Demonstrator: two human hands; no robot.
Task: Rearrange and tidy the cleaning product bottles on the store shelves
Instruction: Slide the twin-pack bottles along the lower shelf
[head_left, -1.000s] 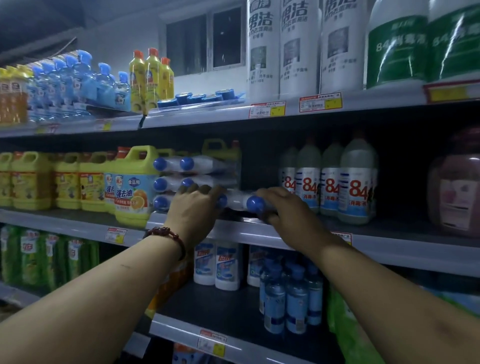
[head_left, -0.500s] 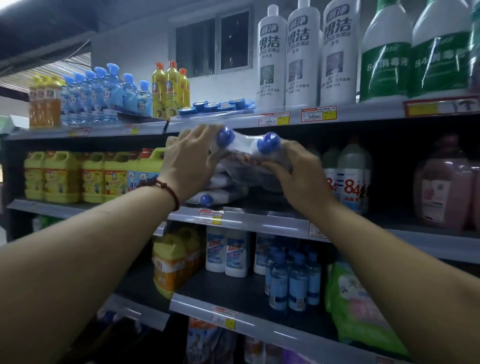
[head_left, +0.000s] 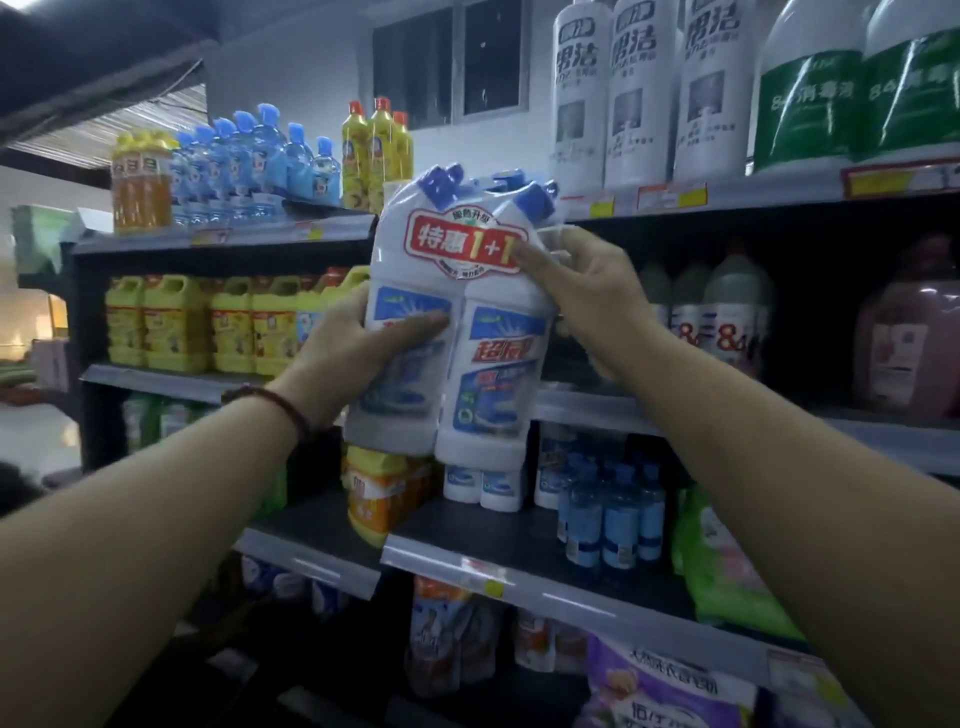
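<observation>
I hold a shrink-wrapped twin pack of white cleaner bottles (head_left: 467, 332) with blue caps and a red "1+1" sticker, upright in front of the middle shelf (head_left: 582, 410). My left hand (head_left: 363, 348) grips its lower left side, thumb across the blue label. My right hand (head_left: 576, 286) pinches the plastic wrap at the upper right, near the sticker. The pack hides the spot on the shelf behind it.
Yellow jugs (head_left: 208, 325) fill the middle shelf at left; white "84" bottles (head_left: 727, 317) and a pink jug (head_left: 904, 343) stand at right. The top shelf carries tall white bottles (head_left: 628, 98) and green-labelled bottles (head_left: 852, 88). Small blue bottles (head_left: 608, 514) stand on the shelf below.
Both hands pulled the twin pack off the stack lying on the middle shelf, lifted it toward me and turned it upright. My view tilted up and left.
</observation>
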